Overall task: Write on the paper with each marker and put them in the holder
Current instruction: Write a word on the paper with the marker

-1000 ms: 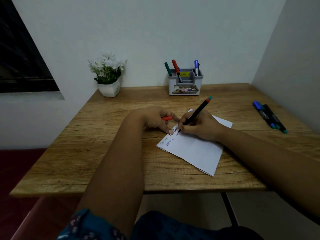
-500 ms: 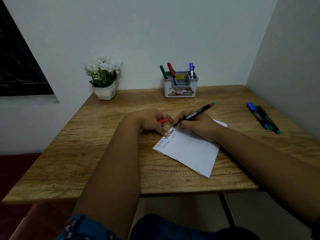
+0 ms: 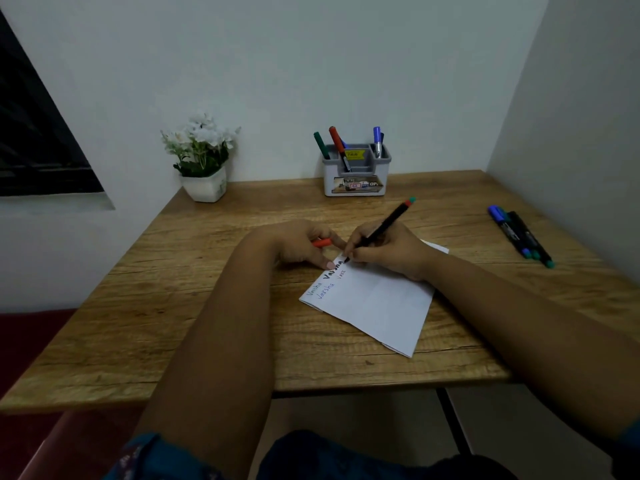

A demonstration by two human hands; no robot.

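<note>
On the desk's left corner I see a flower pot, clear of the work. My left hand pinches a red cap and steadies the paper; my right hand grips the black marker, tip on the sheet. Several markers stand in the holder; I judge the loose markers at right remain.

A single wide-angle view looks from the person's head, forward and down across the table toward the wall corner behind it. Both forearms reach in from the bottom edge, close to the lens. The table's far edge sits mid-frame, and straight lines bow near the borders.
</note>
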